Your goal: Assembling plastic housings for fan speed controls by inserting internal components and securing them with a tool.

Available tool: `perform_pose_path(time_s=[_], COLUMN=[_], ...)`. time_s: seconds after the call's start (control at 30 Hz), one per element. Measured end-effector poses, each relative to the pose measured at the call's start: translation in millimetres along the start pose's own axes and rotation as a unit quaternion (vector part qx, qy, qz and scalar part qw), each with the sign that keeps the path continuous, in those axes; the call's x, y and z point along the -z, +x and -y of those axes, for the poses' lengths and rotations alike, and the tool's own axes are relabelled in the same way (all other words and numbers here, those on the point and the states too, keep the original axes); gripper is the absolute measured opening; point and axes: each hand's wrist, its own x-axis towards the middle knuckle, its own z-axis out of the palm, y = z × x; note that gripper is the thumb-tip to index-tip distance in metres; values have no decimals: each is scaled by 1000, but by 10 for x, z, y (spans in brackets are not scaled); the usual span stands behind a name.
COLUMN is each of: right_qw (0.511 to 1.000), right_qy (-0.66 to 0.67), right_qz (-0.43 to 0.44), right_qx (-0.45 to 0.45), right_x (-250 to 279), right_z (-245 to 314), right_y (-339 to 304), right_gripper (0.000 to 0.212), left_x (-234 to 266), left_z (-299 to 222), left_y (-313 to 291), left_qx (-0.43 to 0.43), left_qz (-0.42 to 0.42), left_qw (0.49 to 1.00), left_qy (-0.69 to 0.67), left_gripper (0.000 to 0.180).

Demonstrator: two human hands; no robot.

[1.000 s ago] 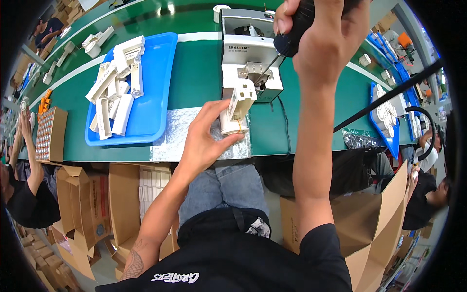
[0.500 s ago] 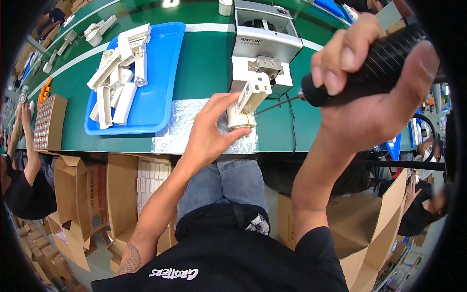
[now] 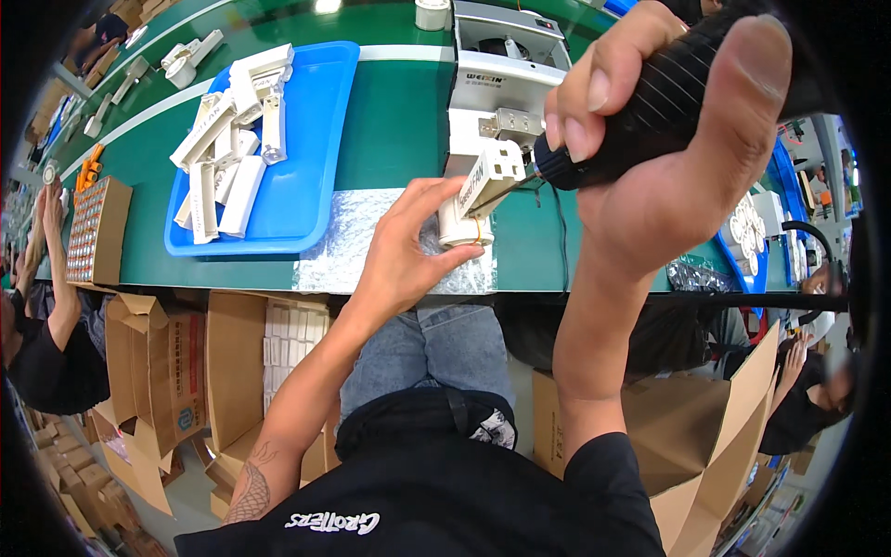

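My left hand (image 3: 406, 243) steadies a white plastic housing (image 3: 492, 176) by its round base, thumb and fingers either side of it. The housing stands on a silvery sheet at the bench's near edge. In my right hand (image 3: 682, 186) is a black electric screwdriver (image 3: 640, 111), fingers wrapped round its body. Its thin bit slants down to the left across the housing, with the tip near the round base; whether it sits in a screw I cannot tell. Just behind the housing stands a grey and white screw feeder (image 3: 501, 88).
On the left a blue tray (image 3: 311, 218) holds several white housings (image 3: 243, 195). Beyond it is a cardboard box of small round parts (image 3: 95, 227). A blue bin of white round parts (image 3: 745, 237) is at right. Open cartons (image 3: 237, 371) stand below the bench; co-workers sit at both sides.
My right hand has brought the screwdriver leftward, and its bit now reaches the housing instead of ending beside it. My left hand keeps its hold almost unmoved.
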Motion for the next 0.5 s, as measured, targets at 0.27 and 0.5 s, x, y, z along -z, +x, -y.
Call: perform_pose_path(time_s=[0.27,0.5], right_qw=[992,973], right_qy=[-32,-66], right_qz=[-117,-159], right_qx=[-40,-152], right_x=[-233,-412], right_z=[72,248], right_y=[-28,-33], right_gripper=[49,51], left_x=[6,8], left_z=[-11,-8], left_y=[19,4], left_qx=[-6,-1], left_qz=[-2,-2], left_qw=[1000,1000], left_qy=[-3,-8], left_gripper=[73,71])
